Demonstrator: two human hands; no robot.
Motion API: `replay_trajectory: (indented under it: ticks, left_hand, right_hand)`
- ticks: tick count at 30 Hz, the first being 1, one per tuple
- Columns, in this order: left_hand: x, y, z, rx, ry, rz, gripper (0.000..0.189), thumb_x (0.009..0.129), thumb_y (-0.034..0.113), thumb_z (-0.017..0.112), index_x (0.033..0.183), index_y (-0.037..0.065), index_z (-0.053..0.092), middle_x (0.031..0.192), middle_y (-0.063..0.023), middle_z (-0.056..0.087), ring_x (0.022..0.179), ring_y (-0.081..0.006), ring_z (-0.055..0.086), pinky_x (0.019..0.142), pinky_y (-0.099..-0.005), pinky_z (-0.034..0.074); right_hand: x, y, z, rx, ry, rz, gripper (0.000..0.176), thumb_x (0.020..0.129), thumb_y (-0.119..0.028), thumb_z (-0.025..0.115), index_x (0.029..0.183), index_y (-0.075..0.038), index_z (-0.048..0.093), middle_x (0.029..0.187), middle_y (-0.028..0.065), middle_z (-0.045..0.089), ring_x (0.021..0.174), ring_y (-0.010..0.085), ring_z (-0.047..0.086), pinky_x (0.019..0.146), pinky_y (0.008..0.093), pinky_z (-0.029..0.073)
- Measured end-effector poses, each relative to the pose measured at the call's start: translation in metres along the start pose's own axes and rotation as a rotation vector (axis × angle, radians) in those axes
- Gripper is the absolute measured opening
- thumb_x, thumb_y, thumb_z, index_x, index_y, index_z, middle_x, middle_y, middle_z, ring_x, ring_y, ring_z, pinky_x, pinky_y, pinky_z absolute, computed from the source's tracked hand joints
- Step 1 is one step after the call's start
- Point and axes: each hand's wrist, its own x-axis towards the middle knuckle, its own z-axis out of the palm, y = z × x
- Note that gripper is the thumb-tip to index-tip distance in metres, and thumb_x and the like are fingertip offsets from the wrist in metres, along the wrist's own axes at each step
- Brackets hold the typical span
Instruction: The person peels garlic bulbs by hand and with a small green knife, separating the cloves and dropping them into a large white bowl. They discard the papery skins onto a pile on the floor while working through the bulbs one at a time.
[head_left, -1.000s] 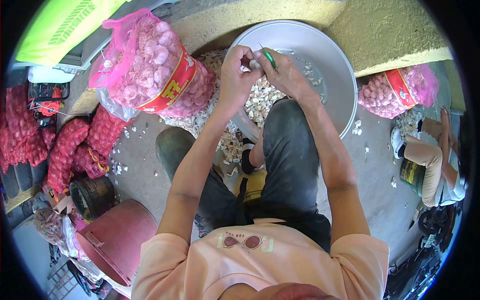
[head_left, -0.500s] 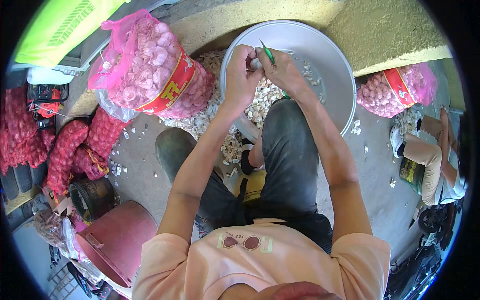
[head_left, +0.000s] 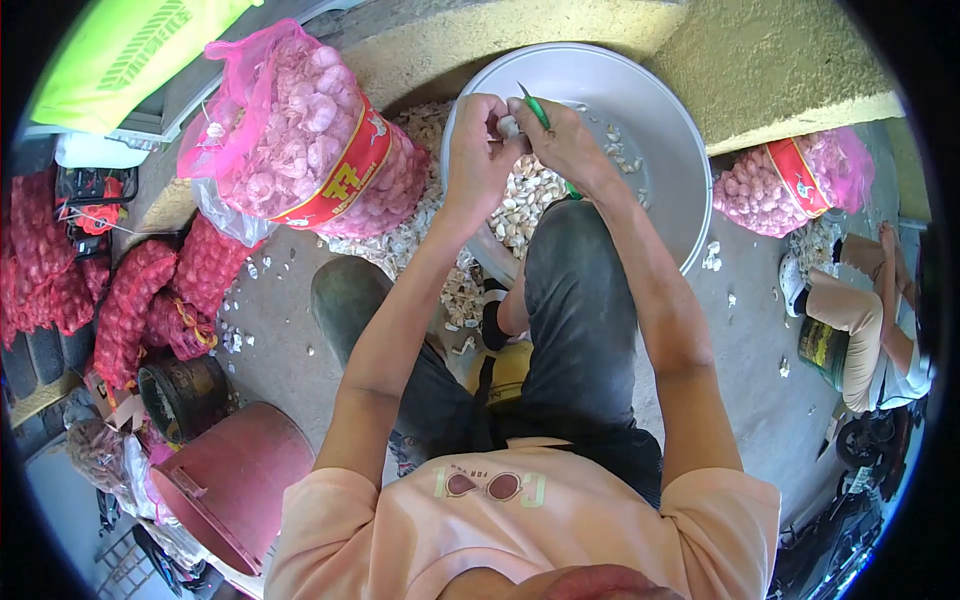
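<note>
My left hand [head_left: 476, 158] is closed around a whitish piece of garlic [head_left: 508, 127], held up at its fingertips. My right hand [head_left: 568, 148] grips a small green-handled knife [head_left: 537, 112], its narrow tip pointing up and away from me. Both hands meet over a wide pale basin [head_left: 682, 165], fingertips close together at the garlic. Inside the basin lies a heap of garlic cloves [head_left: 528, 208], with a few scattered along its right side. Fingers partly hide the garlic piece and the knife's grip.
A pink mesh sack of garlic [head_left: 310, 130] stands left of the basin, beside a pile of papery skins [head_left: 405, 240]. Another garlic sack [head_left: 790, 180] sits at right near a seated person [head_left: 850, 330]. Red sacks [head_left: 135, 300] and a red tub [head_left: 240, 480] are at left.
Both hands have shifted only slightly, staying over the basin. The garlic piece shows a little more between the left fingertips; the knife remains in the right hand.
</note>
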Motion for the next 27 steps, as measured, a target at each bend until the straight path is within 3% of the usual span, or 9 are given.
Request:
replay_trajectory:
  ticks: [4, 6, 9, 11, 14, 16, 20, 22, 27]
  left_hand:
    - [-0.004, -0.006, 0.0, -0.33, 0.061, -0.149, 0.028, 0.085, 0.007, 0.065, 0.106, 0.003, 0.047, 0.092, -0.0068, 0.05, 0.079, -0.0142, 0.053, 0.071, -0.0278, 0.05]
    - [-0.003, -0.006, -0.006, -0.632, -0.069, -0.456, 0.035, 0.096, 0.032, 0.056, 0.111, 0.003, 0.046, 0.098, -0.0092, 0.053, 0.085, -0.0155, 0.056, 0.075, -0.0296, 0.051]
    - [-0.002, -0.007, -0.006, -0.643, -0.206, -0.578, 0.043, 0.1, 0.044, 0.04, 0.118, 0.006, 0.049, 0.104, -0.0059, 0.056, 0.09, -0.0161, 0.057, 0.082, -0.0322, 0.05]
    - [-0.002, -0.007, -0.003, -0.673, -0.225, -0.563, 0.045, 0.101, 0.045, 0.039, 0.119, 0.006, 0.049, 0.103, -0.0061, 0.057, 0.09, -0.0163, 0.058, 0.081, -0.0327, 0.05]
    - [-0.004, -0.004, 0.004, -0.697, -0.201, -0.54, 0.047, 0.1, 0.048, 0.037, 0.116, 0.006, 0.05, 0.101, -0.0063, 0.056, 0.087, -0.015, 0.057, 0.076, -0.0308, 0.05]
    - [-0.006, -0.004, 0.009, -0.69, -0.161, -0.533, 0.048, 0.1, 0.05, 0.037, 0.112, 0.006, 0.05, 0.1, -0.0062, 0.055, 0.084, -0.0135, 0.057, 0.071, -0.0283, 0.05]
    - [-0.007, 0.0, 0.021, -0.689, -0.066, -0.464, 0.044, 0.102, 0.045, 0.032, 0.118, 0.007, 0.046, 0.098, -0.0043, 0.054, 0.081, -0.0113, 0.055, 0.068, -0.0269, 0.048]
    - [-0.007, 0.006, 0.024, -0.706, 0.004, -0.458, 0.043, 0.102, 0.043, 0.031, 0.12, 0.007, 0.044, 0.096, -0.0038, 0.054, 0.079, -0.0103, 0.054, 0.067, -0.0262, 0.047]
    - [-0.01, 0.009, 0.033, -0.63, 0.04, -0.444, 0.028, 0.098, 0.024, 0.032, 0.114, 0.008, 0.047, 0.077, 0.0019, 0.049, 0.057, -0.0059, 0.044, 0.052, -0.021, 0.037]
  right_hand:
    - [-0.003, 0.004, -0.003, 0.094, 0.036, -0.102, 0.041, 0.097, -0.037, 0.051, 0.105, 0.002, 0.061, 0.082, 0.0199, 0.065, 0.073, 0.0267, 0.064, 0.07, 0.0383, 0.049]
    - [-0.004, 0.002, -0.003, 0.1, 0.029, -0.152, 0.039, 0.097, -0.035, 0.053, 0.107, 0.001, 0.06, 0.084, 0.0184, 0.065, 0.074, 0.0246, 0.065, 0.069, 0.0371, 0.051]
    - [-0.007, -0.005, -0.001, 0.232, -0.012, -0.144, 0.034, 0.096, -0.032, 0.056, 0.108, 0.0, 0.059, 0.085, 0.0159, 0.065, 0.074, 0.0208, 0.065, 0.067, 0.0344, 0.054]
    - [-0.006, -0.003, -0.001, 0.358, -0.046, -0.087, 0.031, 0.095, -0.03, 0.058, 0.108, -0.001, 0.059, 0.085, 0.015, 0.065, 0.074, 0.0192, 0.065, 0.065, 0.0329, 0.056]
    - [-0.001, 0.003, 0.001, 0.219, 0.041, -0.201, 0.028, 0.094, -0.028, 0.059, 0.106, -0.002, 0.059, 0.082, 0.0131, 0.063, 0.073, 0.0161, 0.065, 0.06, 0.0312, 0.058]
    - [-0.004, -0.005, -0.001, 0.105, 0.049, -0.185, 0.026, 0.096, -0.026, 0.056, 0.106, -0.002, 0.061, 0.088, 0.0138, 0.067, 0.08, 0.0209, 0.066, 0.07, 0.0343, 0.053]
    - [0.003, 0.0, 0.005, -0.146, 0.175, -0.341, 0.022, 0.095, -0.023, 0.057, 0.103, -0.003, 0.061, 0.084, 0.0176, 0.066, 0.074, 0.0293, 0.066, 0.066, 0.0377, 0.052]
    - [0.004, -0.001, 0.009, -0.133, 0.257, -0.402, 0.017, 0.09, -0.021, 0.062, 0.096, -0.004, 0.061, 0.07, 0.0203, 0.06, 0.067, 0.0398, 0.06, 0.061, 0.0461, 0.048]
    - [0.004, -0.008, 0.003, -0.142, 0.203, -0.301, 0.02, 0.096, -0.021, 0.055, 0.1, -0.003, 0.063, 0.07, 0.0172, 0.063, 0.061, 0.0242, 0.062, 0.058, 0.0365, 0.049]
